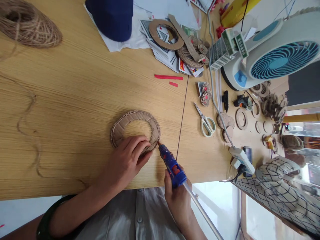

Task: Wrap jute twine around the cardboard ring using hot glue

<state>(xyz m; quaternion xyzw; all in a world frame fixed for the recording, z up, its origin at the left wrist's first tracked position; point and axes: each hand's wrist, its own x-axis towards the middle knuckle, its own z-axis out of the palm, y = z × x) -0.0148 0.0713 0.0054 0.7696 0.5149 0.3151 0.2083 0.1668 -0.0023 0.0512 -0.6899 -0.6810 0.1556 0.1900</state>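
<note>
A cardboard ring (pixel 119 129) with twine along its edges lies flat on the wooden table near the front edge. My left hand (pixel 132 151) grips the near side of this ring, fingers over the top and thumb at the rim. In my right hand (pixel 177 196) is a blue hot glue gun (pixel 172 165), its tip touching or almost touching the ring's right outer edge. A long pale glue stick (pixel 203 211) sticks out of the gun's back end. To the left, a loose strand of twine (pixel 37 146) trails across the tabletop.
A twine ball (pixel 37 28) sits at the far left, a dark blue cap (pixel 111 18) at the back. Playing cards (pixel 162 55) and cardboard pieces lie behind red strips (pixel 168 77). Scissors (pixel 205 121), a power strip (pixel 242 160) and a fan (pixel 272 56) stand or lie rightward.
</note>
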